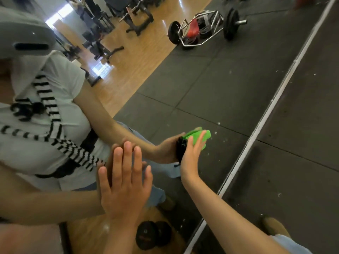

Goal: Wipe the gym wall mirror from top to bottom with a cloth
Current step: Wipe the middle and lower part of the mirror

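Ok: right hand (192, 153) pressed cloth (205, 136) flat on mirror (201, 79) near its bottom edge, fingers straight. Left hand (124, 180) braced flat on mirror, fingers spread. Cloth looked soft, light; best held under palm, mid-fold.

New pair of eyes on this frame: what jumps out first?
The bright green cloth, pressed to the mirror by the right hand, mid-frame. Next, the left hand flat on the glass, lower centre. In the reflection, top, a loaded trap bar.
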Demonstrator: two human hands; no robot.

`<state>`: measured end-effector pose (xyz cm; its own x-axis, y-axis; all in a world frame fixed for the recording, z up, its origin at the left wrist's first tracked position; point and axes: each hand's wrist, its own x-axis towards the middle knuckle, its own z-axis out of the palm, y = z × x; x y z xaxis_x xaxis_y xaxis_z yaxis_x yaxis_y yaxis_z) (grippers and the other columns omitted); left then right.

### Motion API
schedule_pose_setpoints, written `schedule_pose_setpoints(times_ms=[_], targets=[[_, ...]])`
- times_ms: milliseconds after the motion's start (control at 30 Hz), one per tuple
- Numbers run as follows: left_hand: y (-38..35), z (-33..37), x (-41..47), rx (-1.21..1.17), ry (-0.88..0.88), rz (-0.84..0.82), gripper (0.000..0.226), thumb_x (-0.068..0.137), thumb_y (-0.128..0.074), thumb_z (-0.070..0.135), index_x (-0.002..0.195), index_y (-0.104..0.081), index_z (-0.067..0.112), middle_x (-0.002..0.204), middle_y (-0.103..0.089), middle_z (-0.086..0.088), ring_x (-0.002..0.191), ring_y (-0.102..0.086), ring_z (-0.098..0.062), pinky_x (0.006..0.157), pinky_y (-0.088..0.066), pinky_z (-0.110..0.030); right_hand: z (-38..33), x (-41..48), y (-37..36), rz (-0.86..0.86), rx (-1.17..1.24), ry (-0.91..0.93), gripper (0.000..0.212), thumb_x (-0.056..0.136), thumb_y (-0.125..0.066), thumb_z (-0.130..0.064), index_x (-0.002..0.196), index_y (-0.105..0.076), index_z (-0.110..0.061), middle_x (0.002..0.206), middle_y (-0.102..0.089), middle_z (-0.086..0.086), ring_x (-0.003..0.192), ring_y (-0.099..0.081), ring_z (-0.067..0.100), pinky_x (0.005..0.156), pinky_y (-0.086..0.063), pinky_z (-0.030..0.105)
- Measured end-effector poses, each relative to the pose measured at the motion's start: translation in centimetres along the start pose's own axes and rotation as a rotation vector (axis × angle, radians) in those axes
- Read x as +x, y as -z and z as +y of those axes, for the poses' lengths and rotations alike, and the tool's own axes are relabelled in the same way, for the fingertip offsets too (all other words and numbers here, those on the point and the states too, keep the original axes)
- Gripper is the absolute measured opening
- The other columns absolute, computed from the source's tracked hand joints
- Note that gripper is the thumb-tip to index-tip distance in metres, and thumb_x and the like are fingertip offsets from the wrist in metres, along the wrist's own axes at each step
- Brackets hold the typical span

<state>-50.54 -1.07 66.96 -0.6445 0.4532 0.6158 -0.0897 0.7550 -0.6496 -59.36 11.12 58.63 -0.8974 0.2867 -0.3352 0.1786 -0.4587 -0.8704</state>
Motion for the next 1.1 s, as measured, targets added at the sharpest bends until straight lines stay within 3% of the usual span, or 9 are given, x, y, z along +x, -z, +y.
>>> schedule_pose_setpoints(times_ms=[67, 167, 300, 367, 433, 533, 833, 967, 1100], targets=[[0.0, 0.0, 0.0, 0.000, -0.003, -0.005, 0.072, 0.100, -0.048, 0.040, 0.158, -0.020, 0.008, 0.168, -0.003, -0.009, 0.155, -0.003, -0.023, 0.125, -0.001, -0.046, -3.2, -1.0, -1.2, -0.069, -0.019, 0.209, 0.057, 0.097, -0.029, -0.057, 0.142, 0.005, -0.053, 0.159, 0.016, -0.022, 0.143, 0.023, -0.002, 0.122, 0.009, 0.038], [-0.1, 0.0, -0.1, 0.011, -0.002, -0.016, 0.073, 0.100, -0.049, 0.041, 0.159, -0.019, 0.009, 0.168, -0.003, -0.009, 0.155, -0.003, -0.023, 0.125, -0.001, -0.046, -6.6, -1.6, -2.7, -0.117, -0.075, 0.413, 0.060, 0.093, -0.028, -0.061, 0.143, 0.004, -0.052, 0.157, 0.014, -0.025, 0.143, 0.025, -0.005, 0.119, 0.014, 0.027], [0.0, 0.1, -0.2, 0.011, 0.007, -0.019, 0.074, 0.100, -0.049, 0.041, 0.159, -0.018, 0.009, 0.168, -0.003, -0.009, 0.155, -0.002, -0.023, 0.125, -0.001, -0.045, -4.9, 0.8, -1.4, -0.082, -0.110, 0.531, 0.056, 0.096, -0.032, -0.054, 0.148, -0.012, -0.046, 0.158, 0.000, -0.025, 0.149, 0.013, 0.002, 0.122, 0.006, 0.030], [0.0, 0.2, -0.2, 0.010, 0.011, -0.017, 0.074, 0.099, -0.049, 0.041, 0.159, -0.018, 0.009, 0.168, -0.003, -0.009, 0.155, -0.002, -0.023, 0.125, -0.001, -0.045, -2.8, 3.0, -0.1, -0.022, -0.128, 0.456, 0.057, 0.095, -0.032, -0.057, 0.147, -0.013, -0.046, 0.159, -0.002, -0.023, 0.151, 0.009, 0.008, 0.124, 0.001, 0.038], [0.1, 0.3, -0.2, 0.020, 0.013, -0.021, 0.075, 0.100, -0.049, 0.042, 0.159, -0.017, 0.010, 0.168, -0.002, -0.009, 0.155, 0.000, -0.023, 0.125, 0.000, -0.045, -0.7, 5.2, 1.3, 0.065, -0.119, 0.268, 0.060, 0.093, -0.029, -0.059, 0.148, -0.010, -0.045, 0.164, -0.002, -0.012, 0.152, 0.005, 0.015, 0.124, -0.001, 0.046], [0.0, 0.3, -0.1, 0.051, 0.002, -0.026, 0.077, 0.100, -0.047, 0.044, 0.160, -0.012, 0.010, 0.168, 0.001, -0.008, 0.155, 0.001, -0.023, 0.125, 0.000, -0.045, 1.8, 7.1, 2.5, 0.122, -0.086, 0.035, 0.060, 0.101, -0.027, -0.051, 0.155, -0.005, -0.040, 0.166, -0.002, 0.000, 0.152, 0.002, 0.023, 0.121, -0.008, 0.055], [0.1, 0.3, 0.0, 0.029, 0.042, -0.027, 0.078, 0.098, -0.051, 0.042, 0.159, -0.014, 0.011, 0.169, 0.000, -0.006, 0.155, 0.000, -0.021, 0.125, -0.001, -0.044, -0.6, 7.1, 2.3, 0.152, -0.004, -0.162, 0.055, 0.107, -0.028, -0.040, 0.156, -0.002, -0.039, 0.166, -0.001, 0.004, 0.153, 0.001, 0.022, 0.122, -0.008, 0.051], [0.8, 1.7, 1.0, -0.118, 0.144, -0.048, 0.068, 0.099, -0.048, 0.035, 0.156, -0.022, 0.009, 0.169, 0.002, -0.004, 0.155, 0.002, -0.021, 0.125, 0.002, -0.046, -3.5, 5.5, 0.8, 0.057, -0.028, -0.101, 0.058, 0.108, -0.028, -0.037, 0.157, 0.002, -0.032, 0.166, 0.006, 0.003, 0.152, 0.009, 0.019, 0.123, -0.002, 0.046], [0.3, 4.5, 4.4, -0.148, 0.031, -0.017, 0.059, 0.096, -0.049, 0.028, 0.151, -0.034, 0.014, 0.169, 0.002, -0.005, 0.155, 0.002, -0.022, 0.125, 0.003, -0.044, -6.9, 3.7, -0.2, -0.074, -0.078, 0.212, 0.061, 0.101, -0.030, -0.046, 0.149, 0.006, -0.040, 0.163, 0.012, -0.009, 0.148, 0.018, 0.009, 0.119, 0.012, 0.034]])
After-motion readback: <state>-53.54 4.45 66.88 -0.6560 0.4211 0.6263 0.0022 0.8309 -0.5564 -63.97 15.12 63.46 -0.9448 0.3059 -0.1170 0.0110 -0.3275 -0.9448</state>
